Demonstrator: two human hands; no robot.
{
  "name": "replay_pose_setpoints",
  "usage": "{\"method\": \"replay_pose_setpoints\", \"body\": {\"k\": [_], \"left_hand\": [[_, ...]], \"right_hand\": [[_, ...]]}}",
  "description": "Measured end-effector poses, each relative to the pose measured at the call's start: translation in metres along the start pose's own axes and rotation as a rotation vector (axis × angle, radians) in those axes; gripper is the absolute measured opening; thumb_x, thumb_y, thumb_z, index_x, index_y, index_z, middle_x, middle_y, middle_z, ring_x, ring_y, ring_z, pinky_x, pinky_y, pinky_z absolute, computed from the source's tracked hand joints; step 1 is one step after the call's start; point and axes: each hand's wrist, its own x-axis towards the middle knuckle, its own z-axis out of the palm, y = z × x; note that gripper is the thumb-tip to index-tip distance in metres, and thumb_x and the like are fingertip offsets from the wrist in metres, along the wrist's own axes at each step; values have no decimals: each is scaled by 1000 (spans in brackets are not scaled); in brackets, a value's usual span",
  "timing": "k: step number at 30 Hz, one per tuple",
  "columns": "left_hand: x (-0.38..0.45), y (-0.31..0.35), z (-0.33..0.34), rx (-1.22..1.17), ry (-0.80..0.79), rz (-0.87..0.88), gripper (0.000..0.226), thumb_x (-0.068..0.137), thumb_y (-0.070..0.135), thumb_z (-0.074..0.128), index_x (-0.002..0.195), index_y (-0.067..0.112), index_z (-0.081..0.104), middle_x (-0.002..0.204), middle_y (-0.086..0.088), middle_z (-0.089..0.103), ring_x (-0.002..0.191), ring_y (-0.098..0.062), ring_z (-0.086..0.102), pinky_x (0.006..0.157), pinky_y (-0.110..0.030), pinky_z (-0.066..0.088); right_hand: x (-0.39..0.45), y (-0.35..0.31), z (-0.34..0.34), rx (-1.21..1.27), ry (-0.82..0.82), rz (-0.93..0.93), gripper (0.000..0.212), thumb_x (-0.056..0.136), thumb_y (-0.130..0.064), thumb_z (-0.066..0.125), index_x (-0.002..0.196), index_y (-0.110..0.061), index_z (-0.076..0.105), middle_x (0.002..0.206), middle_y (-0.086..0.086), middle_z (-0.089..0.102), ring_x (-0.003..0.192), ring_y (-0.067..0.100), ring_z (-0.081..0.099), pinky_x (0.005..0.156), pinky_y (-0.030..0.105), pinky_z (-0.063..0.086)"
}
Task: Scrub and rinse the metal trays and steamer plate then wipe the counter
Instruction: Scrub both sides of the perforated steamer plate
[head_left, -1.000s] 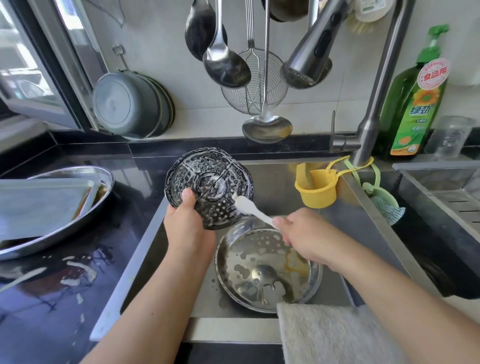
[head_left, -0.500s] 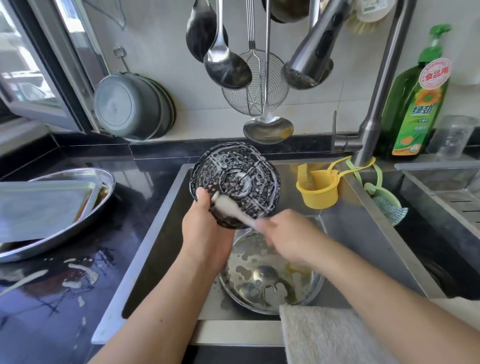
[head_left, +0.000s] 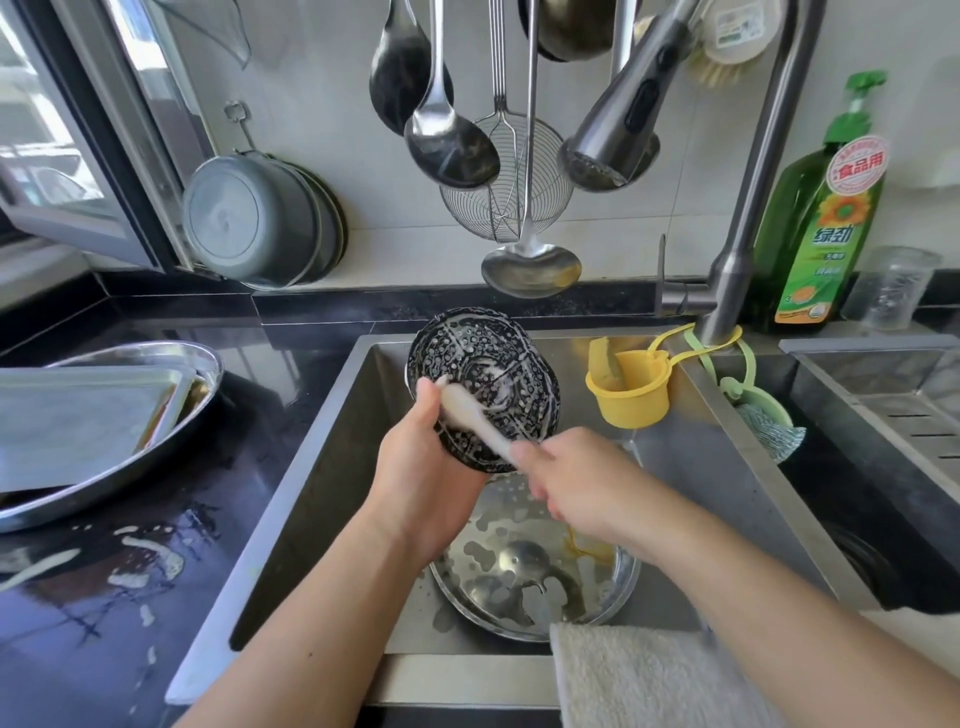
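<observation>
Steamer plate (head_left: 485, 395), soapy and perforated, held tilted on edge over the sink (head_left: 332, 441), likely so suds drain into the basin. Gripped at its seven o'clock rim by the left hand (head_left: 426, 478), thumb curled over the face. Brush (head_left: 475, 421) pinched by its pale handle in the right hand (head_left: 566, 478), head pressed to the plate's holes. Below, at six o'clock, round metal tray (head_left: 524, 587) catching foam. At nine o'clock, on the wet counter (head_left: 104, 597), stacked trays (head_left: 93, 415) apparently awaiting scrubbing.
</observation>
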Motion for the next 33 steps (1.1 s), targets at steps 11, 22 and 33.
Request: {"method": "replay_pose_setpoints", "body": {"k": [11,22,33], "left_hand": [[5,-2,-4,61,113,11,65,110,52,31,146,2,51,133,-22,67,123,-39,66,114,-57,42],[5,15,-21,414,715,-3,36,111,39,43,125,9,57,107,-12,72,95,-33,71,85,-50,61],[6,0,-31,951,430,-95,14,102,8,59,96,4,71,86,-14,79,79,-31,75,69,-43,62]], "right_hand": [[8,3,-2,108,22,69,53,105,-49,41,68,-16,57,57,1,52,47,18,42,46,25,29],[19,23,-24,272,218,140,50,105,-43,43,66,-16,55,54,-2,46,48,17,39,47,29,30],[23,40,-49,489,311,158,47,106,-46,42,77,-12,56,56,-3,42,46,13,32,39,24,24]]}}
